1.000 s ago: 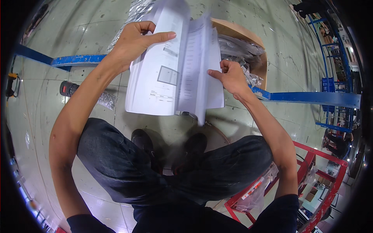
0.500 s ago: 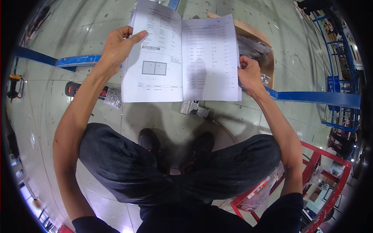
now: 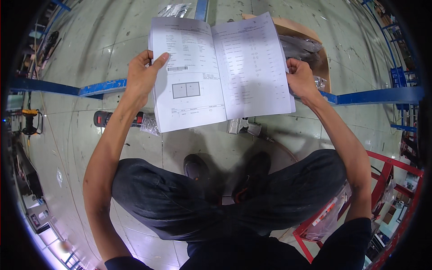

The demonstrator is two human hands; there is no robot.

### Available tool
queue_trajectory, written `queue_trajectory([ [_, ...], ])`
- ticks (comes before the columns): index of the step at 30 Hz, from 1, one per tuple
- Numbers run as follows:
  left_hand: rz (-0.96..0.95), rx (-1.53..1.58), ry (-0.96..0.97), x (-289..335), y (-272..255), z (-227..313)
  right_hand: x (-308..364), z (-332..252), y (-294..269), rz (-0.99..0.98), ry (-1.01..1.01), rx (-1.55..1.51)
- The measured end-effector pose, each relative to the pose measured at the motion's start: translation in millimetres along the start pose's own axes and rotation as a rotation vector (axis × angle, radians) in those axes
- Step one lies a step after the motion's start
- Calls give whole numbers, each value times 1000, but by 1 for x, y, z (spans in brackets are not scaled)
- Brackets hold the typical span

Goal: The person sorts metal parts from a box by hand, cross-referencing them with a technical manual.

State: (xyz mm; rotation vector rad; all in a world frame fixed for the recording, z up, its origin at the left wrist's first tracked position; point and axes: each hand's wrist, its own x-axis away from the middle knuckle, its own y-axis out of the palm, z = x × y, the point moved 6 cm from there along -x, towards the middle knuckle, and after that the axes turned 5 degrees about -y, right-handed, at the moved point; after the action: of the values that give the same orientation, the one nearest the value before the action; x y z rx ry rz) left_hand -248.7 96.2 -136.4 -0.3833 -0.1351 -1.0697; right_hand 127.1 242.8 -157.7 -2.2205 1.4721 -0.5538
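An open paper booklet is spread between my hands above the floor. Its left page carries text, a barcode and a drawing of a two-panel rectangle; rows of small symbols run down the right page. My left hand grips the left edge, with the thumb on top of the page. At the right edge, my right hand pinches the pages, some of its fingers hidden behind the paper. Below the booklet lies a metal air tool with a hose, partly covered by the pages.
A blue metal frame bar crosses behind the booklet. Beyond it stands an open cardboard box holding plastic-wrapped parts. A black-and-red cordless tool and a clear plastic bag lie left. A red metal frame stands at right.
The view has shifted, so the surroundings appear further right and lower. The booklet now tilts slightly, its left side lower. Both hands keep their hold on it.
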Motion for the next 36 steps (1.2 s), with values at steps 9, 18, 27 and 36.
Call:
queue_trajectory([
  [9,1,-63,-2,-4,2,1,-2,9,-3,-31,21,-50],
  [18,-9,-21,-34,-2,4,-1,1,5,0,-25,9,-85],
  [27,-104,-50,91,5,19,14,4,-4,-4,-71,64,-29],
  [36,-117,-239,129,26,87,61,21,-96,38,-43,-349,-164],
])
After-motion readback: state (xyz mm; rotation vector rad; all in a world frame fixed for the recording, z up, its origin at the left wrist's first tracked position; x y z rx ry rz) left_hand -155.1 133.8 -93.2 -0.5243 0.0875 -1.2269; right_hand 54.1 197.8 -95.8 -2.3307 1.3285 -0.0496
